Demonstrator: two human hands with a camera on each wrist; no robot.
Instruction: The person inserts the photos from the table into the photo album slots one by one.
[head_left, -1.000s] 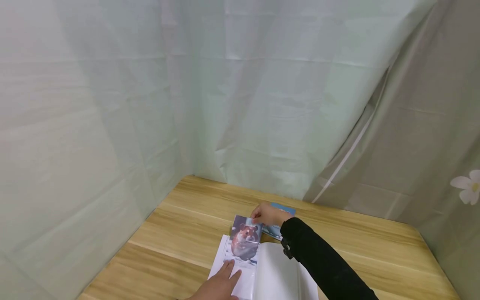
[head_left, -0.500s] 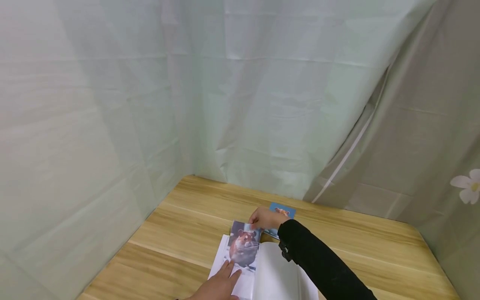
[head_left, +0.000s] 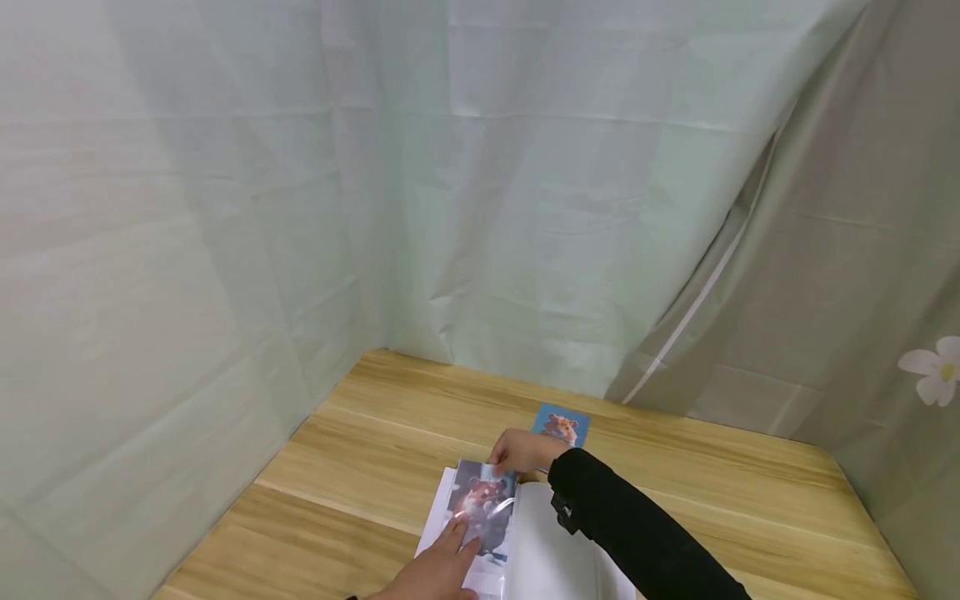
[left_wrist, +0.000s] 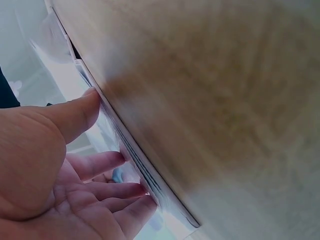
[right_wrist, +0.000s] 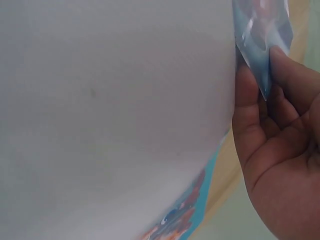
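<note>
An open photo album point(head_left: 558, 533) with clear pockets lies near the front of the table. Most of a hamster photo point(head_left: 487, 529) is inside its left-hand pocket, with the top edge at the pocket's mouth. My right hand point(head_left: 525, 450) pinches the photo's top right corner between thumb and fingers; the right wrist view shows this shiny corner point(right_wrist: 265, 35) up close. Fingers extended, my left hand point(head_left: 438, 567) rests on the lower left of the pocket page. In the left wrist view its fingertips touch the page beside the album's edge point(left_wrist: 145, 167).
Behind the album lies a second picture point(head_left: 561, 423), blue with an orange animal, partly covered by my right hand and sleeve. The wooden table point(head_left: 337, 483) borders pale curtains point(head_left: 510, 208) at the back and left. My dark right sleeve point(head_left: 637, 525) crosses over the album's right page.
My right hand has moved down toward me, sliding the hamster photo deeper into the pocket. More of the blue picture behind is uncovered. My left hand has stayed on the page.
</note>
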